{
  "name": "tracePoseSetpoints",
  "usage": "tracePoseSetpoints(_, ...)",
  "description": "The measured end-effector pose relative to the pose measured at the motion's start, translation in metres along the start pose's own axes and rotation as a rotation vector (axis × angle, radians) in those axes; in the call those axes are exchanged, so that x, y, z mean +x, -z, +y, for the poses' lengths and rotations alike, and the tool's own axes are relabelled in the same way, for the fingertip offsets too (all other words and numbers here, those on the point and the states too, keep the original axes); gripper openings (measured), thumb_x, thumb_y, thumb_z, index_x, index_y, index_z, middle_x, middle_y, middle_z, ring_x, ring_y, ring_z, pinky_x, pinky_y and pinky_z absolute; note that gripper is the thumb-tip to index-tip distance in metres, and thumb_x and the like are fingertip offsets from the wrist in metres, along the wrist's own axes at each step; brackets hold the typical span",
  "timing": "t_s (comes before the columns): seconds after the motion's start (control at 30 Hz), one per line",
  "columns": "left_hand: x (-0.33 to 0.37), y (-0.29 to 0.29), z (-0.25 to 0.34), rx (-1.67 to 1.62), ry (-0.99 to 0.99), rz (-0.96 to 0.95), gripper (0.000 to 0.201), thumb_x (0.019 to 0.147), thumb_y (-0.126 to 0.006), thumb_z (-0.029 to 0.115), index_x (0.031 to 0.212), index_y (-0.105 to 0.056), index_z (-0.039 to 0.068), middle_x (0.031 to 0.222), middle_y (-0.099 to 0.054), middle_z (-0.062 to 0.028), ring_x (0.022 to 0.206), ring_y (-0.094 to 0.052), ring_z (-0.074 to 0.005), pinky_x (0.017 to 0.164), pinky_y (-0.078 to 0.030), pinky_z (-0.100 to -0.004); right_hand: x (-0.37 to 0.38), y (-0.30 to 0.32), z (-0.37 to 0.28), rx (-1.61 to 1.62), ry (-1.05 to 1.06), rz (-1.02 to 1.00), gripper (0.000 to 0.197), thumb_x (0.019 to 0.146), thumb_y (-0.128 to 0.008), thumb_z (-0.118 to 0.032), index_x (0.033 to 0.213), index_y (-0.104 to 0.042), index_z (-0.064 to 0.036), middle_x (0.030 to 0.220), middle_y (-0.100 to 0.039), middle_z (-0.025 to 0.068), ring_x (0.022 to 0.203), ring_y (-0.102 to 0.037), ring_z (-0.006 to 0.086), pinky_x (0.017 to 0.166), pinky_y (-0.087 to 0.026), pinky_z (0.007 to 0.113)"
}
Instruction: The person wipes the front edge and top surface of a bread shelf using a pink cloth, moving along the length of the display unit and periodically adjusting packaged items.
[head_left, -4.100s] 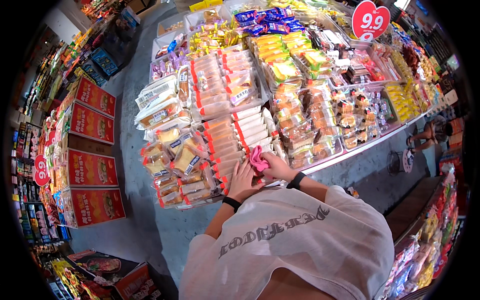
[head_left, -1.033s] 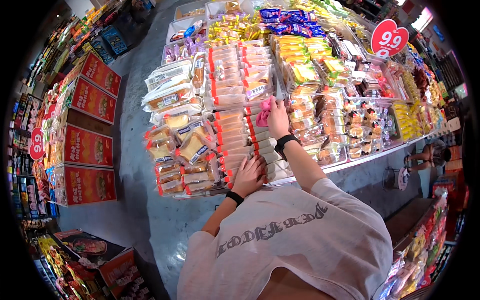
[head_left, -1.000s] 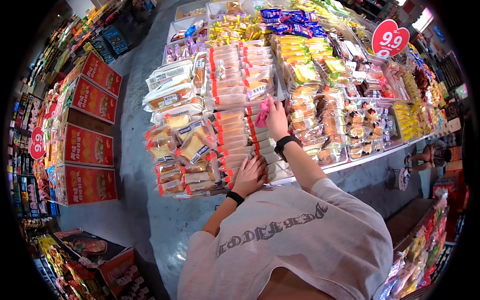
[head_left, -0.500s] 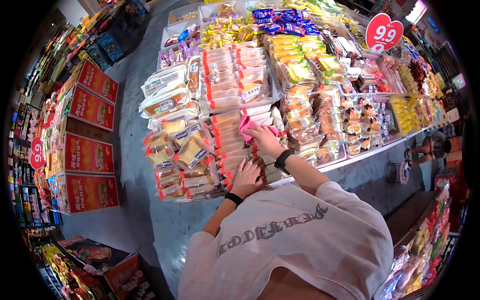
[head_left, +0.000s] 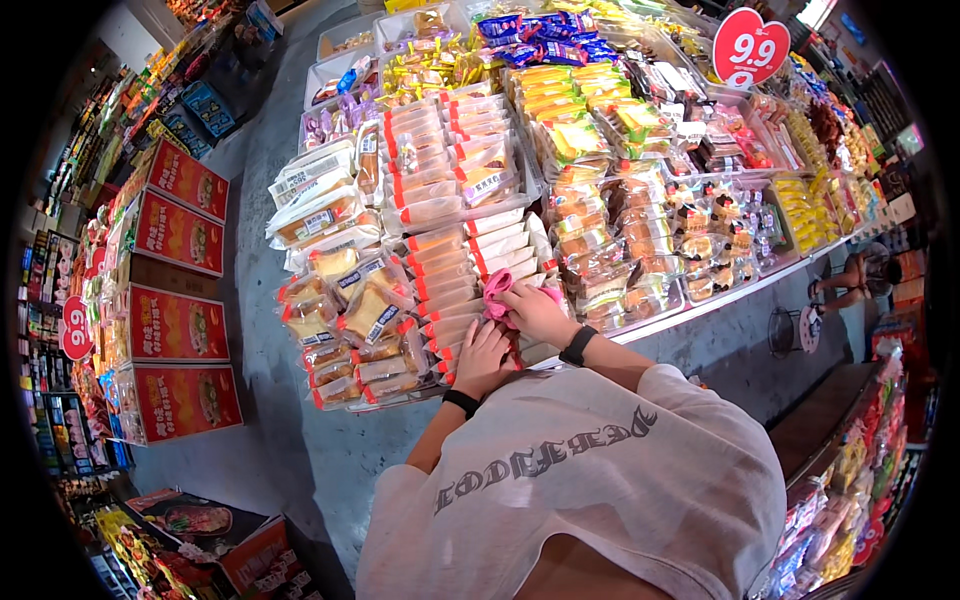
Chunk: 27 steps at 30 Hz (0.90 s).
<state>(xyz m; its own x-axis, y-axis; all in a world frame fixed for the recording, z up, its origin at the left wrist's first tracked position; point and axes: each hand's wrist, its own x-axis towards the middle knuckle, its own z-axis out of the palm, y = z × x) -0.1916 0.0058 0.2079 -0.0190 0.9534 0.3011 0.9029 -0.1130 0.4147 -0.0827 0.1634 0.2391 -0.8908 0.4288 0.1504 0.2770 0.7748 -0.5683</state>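
A crumpled pink cloth [head_left: 497, 294] is gripped in my right hand [head_left: 540, 316], whose fingers press it down over the near end of a row of white-wrapped packets [head_left: 500, 243]. Just to the left, my left hand [head_left: 482, 360] lies with fingers stretched out on the near packets of a red-ended row of wrapped breads [head_left: 443, 283]. Both wrists wear dark bands. Bagged bread slices [head_left: 372, 305] are piled left of my left hand. What lies under my palms is hidden.
Clear trays of packaged snacks [head_left: 570, 135] cover the display, with a red heart-shaped sign [head_left: 750, 48] at the far right. Bagged cakes [head_left: 628, 285] sit right of my hands, by the display's white front edge [head_left: 700, 307]. Red boxes [head_left: 180, 330] stand across the aisle on the left.
My right hand has drawn the pink cloth toward me along the white-wrapped packets, closer to my left hand. The left hand stays on the near packets. The view has shifted slightly.
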Motion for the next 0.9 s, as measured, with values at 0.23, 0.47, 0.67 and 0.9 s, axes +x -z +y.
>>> tracePoseSetpoints(0.23, -0.005, -0.008, -0.002, 0.029, 0.052, -0.063, 0.036, 0.080, -0.060, 0.027, 0.107, -0.061, 0.003, 0.115, -0.059, -0.0151, 0.124, -0.047, -0.0328, 0.112, -0.027, -0.0541, -0.017, 0.011, -0.017, 0.201, -0.047, 0.016, 0.037, 0.081, -0.058, -0.007, 0.118, -0.057, -0.0081, 0.104, -0.056, 0.0160, 0.094, -0.059, 0.0354, 0.081, -0.049, 0.043)
tracePoseSetpoints(0.47, -0.002, -0.005, 0.004, 0.012, 0.088, -0.039, 0.042, 0.081, -0.058, 0.027, 0.116, -0.059, 0.003, 0.124, -0.056, -0.0142, 0.131, -0.041, -0.0329, 0.113, -0.024, -0.0547, -0.039, 0.018, -0.017, 0.280, -0.038, -0.024, 0.038, 0.081, -0.063, -0.014, 0.117, -0.055, -0.0058, 0.107, -0.054, 0.0167, 0.095, -0.059, 0.0359, 0.082, -0.049, 0.043)
tracePoseSetpoints(0.67, 0.002, -0.001, 0.015, 0.071, 0.132, -0.032, 0.031, 0.080, -0.058, 0.020, 0.104, -0.063, 0.003, 0.123, -0.058, -0.0121, 0.130, -0.044, -0.0278, 0.111, -0.028, -0.0540, -0.069, 0.023, 0.006, 0.192, 0.168, -0.129, 0.043, 0.071, -0.072, -0.014, 0.110, -0.055, -0.0075, 0.105, -0.053, 0.0126, 0.100, -0.057, 0.0333, 0.084, -0.048, 0.044)
tracePoseSetpoints(0.9, 0.005, -0.010, 0.018, 0.058, 0.180, 0.069, 0.027, 0.080, -0.058, 0.017, 0.102, -0.063, 0.004, 0.121, -0.058, -0.0119, 0.129, -0.046, -0.0275, 0.110, -0.029, -0.0534, -0.066, 0.008, 0.003, -0.082, 0.014, 0.066, 0.059, 0.073, -0.070, -0.024, 0.128, -0.053, -0.0134, 0.128, -0.051, 0.0114, 0.123, -0.044, 0.0353, 0.103, -0.037, 0.046)
